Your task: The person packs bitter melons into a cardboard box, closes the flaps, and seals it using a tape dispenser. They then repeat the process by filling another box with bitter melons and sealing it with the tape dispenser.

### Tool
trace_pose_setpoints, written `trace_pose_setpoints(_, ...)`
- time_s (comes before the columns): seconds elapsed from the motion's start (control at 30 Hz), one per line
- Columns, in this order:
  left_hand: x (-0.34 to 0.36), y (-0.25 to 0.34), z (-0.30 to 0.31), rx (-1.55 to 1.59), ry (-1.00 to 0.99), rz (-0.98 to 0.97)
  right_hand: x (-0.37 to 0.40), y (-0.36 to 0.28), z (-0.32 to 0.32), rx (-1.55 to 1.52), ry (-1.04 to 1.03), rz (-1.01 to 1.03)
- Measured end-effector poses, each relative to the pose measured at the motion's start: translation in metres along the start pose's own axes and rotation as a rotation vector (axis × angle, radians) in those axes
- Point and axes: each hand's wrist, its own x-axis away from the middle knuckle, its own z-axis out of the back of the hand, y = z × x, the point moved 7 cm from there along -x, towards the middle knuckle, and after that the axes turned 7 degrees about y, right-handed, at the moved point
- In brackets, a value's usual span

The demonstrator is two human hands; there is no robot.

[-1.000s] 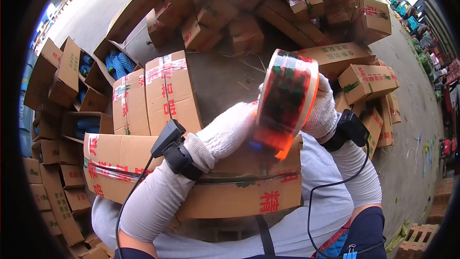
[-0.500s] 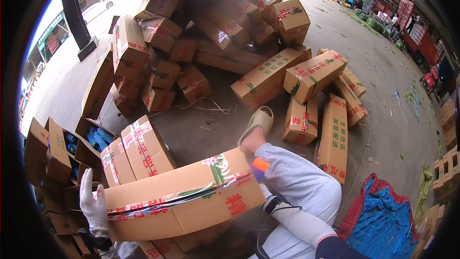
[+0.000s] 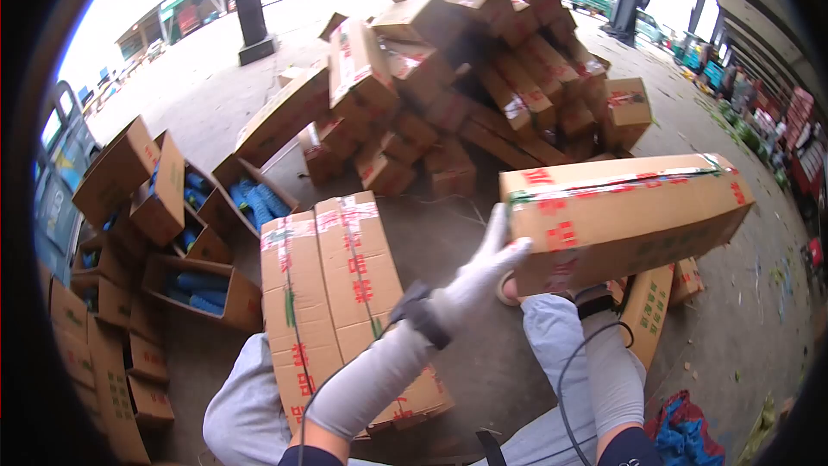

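A long taped cardboard box [image 3: 638, 229] is up in the air at the right, above the floor boxes. My left hand [image 3: 487, 263], in a whitish glove, is against the box's left end, thumb and fingers apart. The box hides my right hand, whose wrist goes in under its lower edge, bearing it from below. Two long strapped boxes [image 3: 358, 267] lie side by side in front of me, between my legs.
A big heap of closed boxes [image 3: 431, 78] stands ahead. Open boxes with blue-wrapped items [image 3: 203, 289] are at the left. More boxes [image 3: 647, 311] lie under the held one. A blue and red cloth [image 3: 686, 431] is at the lower right. People and vehicles are far off.
The held box has moved from the lower left to the right and up, and both hands with it. The view has turned left, showing more of the open boxes.
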Motion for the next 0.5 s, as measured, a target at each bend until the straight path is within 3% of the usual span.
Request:
trace_pose_setpoints(0.1,-0.06,-0.028,-0.098,-0.271,0.129,-0.418,0.022,0.013,-0.025,0.124,-0.023,0.022)
trace_pose_setpoints(0.17,-0.074,-0.031,-0.128,-0.208,0.1,-0.45,0.03,0.042,-0.041,0.191,-0.069,-0.007)
trace_pose_setpoints(0.23,-0.015,0.029,-0.081,-0.224,0.003,-0.438,0.036,0.077,-0.06,0.251,-0.137,-0.061)
trace_pose_setpoints(0.3,0.11,0.119,0.013,-0.308,0.079,-0.462,0.041,0.105,-0.083,0.301,-0.213,-0.107)
trace_pose_setpoints(0.37,0.243,0.193,0.113,-0.472,0.42,-0.574,0.043,0.135,-0.121,0.322,-0.307,-0.14)
trace_pose_setpoints(0.43,0.393,0.232,0.197,-0.925,1.055,-0.741,0.045,0.156,-0.151,0.34,-0.373,-0.158)
trace_pose_setpoints(0.5,0.562,0.237,0.23,-1.571,1.528,-0.602,0.048,0.171,-0.174,0.354,-0.418,-0.173)
